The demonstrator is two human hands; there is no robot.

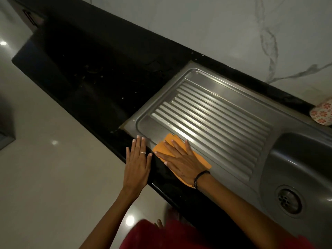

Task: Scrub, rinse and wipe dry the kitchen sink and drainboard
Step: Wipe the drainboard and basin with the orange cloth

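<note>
At six o'clock on the drainboard [206, 115], her flat right hand [181, 163] is pressing the cloth [168, 141]; left hand [137, 162] is resting open. Following the ribs toward the sink [301, 159] should work best.

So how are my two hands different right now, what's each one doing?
The right hand presses flat on the orange cloth at the drainboard corner; the left hand rests bare on the black counter edge. The left wears a ring, the right wrist a dark band. Both lie open, fingers straight.
</note>
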